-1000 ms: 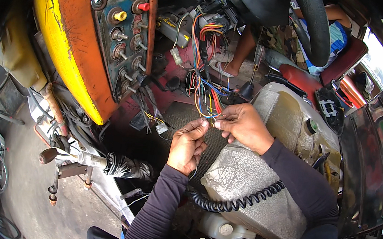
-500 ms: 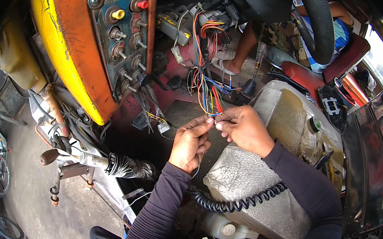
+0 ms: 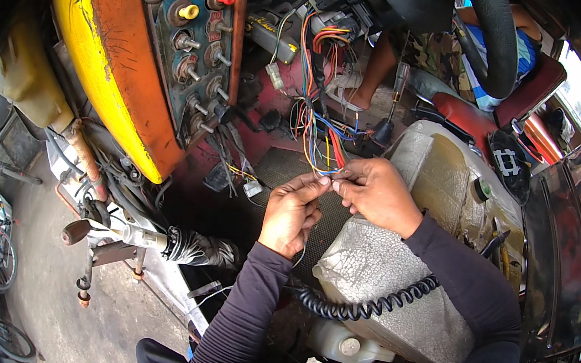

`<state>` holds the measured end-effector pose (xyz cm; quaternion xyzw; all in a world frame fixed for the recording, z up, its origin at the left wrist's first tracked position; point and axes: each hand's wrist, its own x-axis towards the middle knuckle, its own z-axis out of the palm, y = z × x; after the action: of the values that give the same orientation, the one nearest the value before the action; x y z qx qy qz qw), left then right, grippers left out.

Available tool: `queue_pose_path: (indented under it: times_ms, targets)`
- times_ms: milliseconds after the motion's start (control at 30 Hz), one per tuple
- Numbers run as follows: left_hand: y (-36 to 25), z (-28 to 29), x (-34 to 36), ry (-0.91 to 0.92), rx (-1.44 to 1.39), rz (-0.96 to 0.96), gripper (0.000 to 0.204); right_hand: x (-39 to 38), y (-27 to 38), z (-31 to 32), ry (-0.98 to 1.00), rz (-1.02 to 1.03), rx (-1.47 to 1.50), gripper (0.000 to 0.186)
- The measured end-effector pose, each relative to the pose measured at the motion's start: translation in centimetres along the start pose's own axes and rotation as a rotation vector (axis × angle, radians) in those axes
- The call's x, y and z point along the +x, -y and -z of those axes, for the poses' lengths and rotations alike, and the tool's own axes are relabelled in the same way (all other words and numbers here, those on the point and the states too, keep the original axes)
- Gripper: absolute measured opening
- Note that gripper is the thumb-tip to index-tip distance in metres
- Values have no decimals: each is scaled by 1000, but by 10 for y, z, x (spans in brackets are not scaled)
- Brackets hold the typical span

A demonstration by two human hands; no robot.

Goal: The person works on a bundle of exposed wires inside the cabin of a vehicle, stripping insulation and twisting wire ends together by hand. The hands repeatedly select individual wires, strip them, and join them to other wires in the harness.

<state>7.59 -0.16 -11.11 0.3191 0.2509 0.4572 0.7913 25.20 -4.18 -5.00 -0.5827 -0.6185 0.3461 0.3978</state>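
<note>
Two narrow pinches on wires [image 3: 337,151] — left hand [image 3: 289,216] and right hand [image 3: 379,197] hold them at the lower end, nearly meeting, exact strands unclear. Wires hang right of switch panel [image 3: 201,49], above mat [image 3: 278,173] — coiled cord [image 3: 369,312] lower.

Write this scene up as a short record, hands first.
Left hand: pinching wires
Right hand: pinching wires, close beside the left
Wire colours: red, blue, yellow, orange among them
Upper left: switch panel in an orange housing
Upper right: steering wheel; another person, partly hidden
Lower middle: coiled cord across a grey cover; white jug
</note>
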Motion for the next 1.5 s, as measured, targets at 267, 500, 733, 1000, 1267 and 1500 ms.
queue_pose_path:
  times_ms: [267, 500, 733, 1000, 1267, 1500]
  targets:
    - [-16, 0, -6, -15, 239, -14, 15, -7, 4, -5, -120, 517, -530, 16]
    - [-21, 2, -9, 61, 202, 25, 11, 2, 8, 8, 203, -226, 98, 19]
    - [-21, 3, -6, 49, 28, 77, 12, -5, -2, 8, -74, 433, -418, 19]
    - [-18, 2, -5, 23, -66, 112, 12, -10, 5, 6, -75, 501, -348, 19]
    - [-20, -6, -9, -11, -52, 132, 14, -10, 5, 6, -82, 498, -330, 18]
    - [-20, 3, -7, 53, -47, 151, 10, -9, 1, 6, -120, 571, -398, 18]
